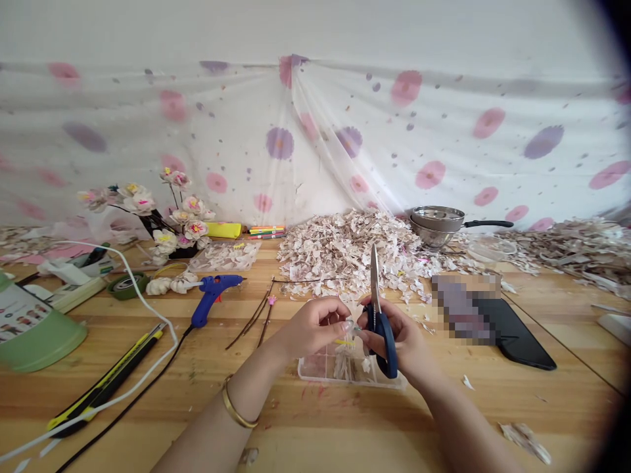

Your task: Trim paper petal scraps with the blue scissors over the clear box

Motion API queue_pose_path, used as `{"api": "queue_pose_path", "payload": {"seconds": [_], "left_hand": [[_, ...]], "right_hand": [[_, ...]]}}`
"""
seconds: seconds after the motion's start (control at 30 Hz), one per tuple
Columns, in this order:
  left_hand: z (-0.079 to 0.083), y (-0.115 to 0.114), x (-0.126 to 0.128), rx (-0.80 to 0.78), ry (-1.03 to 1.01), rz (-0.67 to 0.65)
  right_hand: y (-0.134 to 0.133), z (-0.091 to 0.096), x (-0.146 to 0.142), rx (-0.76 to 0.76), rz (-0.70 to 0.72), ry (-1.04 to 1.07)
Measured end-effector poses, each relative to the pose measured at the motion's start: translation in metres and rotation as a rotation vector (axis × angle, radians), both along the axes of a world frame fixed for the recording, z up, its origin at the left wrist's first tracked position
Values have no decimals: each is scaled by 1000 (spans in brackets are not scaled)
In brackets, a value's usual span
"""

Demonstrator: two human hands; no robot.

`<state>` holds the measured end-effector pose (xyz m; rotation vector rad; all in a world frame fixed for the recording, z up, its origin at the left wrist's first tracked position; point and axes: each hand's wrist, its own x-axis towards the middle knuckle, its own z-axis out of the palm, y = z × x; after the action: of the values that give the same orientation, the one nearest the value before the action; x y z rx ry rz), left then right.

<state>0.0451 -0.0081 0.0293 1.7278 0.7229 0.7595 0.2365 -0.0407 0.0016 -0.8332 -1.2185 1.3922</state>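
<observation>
In my right hand [405,334] is a pair of scissors [388,345] with dark blue handles, its blades pointing up. My left hand [315,324] is closed in a pinch, its fingertips close to those of my right hand. What sits between the left fingertips is small and pale, too small to name. Below both hands stands a clear compartment tray [315,379] holding pale flakes and a yellow bit. To the left, thin brown stems [250,318] lie on the table, one tipped with a small pink piece.
A large heap of pale dried flakes [345,253] lies behind my hands. A blue glue gun [213,295], a yellow-black utility knife [106,387] and cables are on the left, near a vase of handmade flowers [182,226]. A phone [522,335] and a pan [438,223] are right.
</observation>
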Motion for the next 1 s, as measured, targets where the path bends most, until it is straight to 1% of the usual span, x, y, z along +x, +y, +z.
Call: {"api": "queue_pose_path", "payload": {"seconds": [0.13,0.33,0.47,0.57,0.77,0.9,1.0], "left_hand": [[0,-2,1,-1,26,33],[-4,-5,8,40,34,144],[0,-9,13,113,72,209],[2,-11,15,219,129,266],[-5,-17,18,532,328,345],[-9,-19,21,715,409,422],[-8,-17,18,793,393,474]], "right_hand": [[-1,2,-2,18,-9,0],[-1,7,-4,72,-144,13],[-1,9,-5,125,-171,5],[-1,6,-6,180,-193,-16],[0,1,-6,233,-221,-74],[1,1,-7,223,-216,-110],[2,4,-8,185,-202,-97]]}}
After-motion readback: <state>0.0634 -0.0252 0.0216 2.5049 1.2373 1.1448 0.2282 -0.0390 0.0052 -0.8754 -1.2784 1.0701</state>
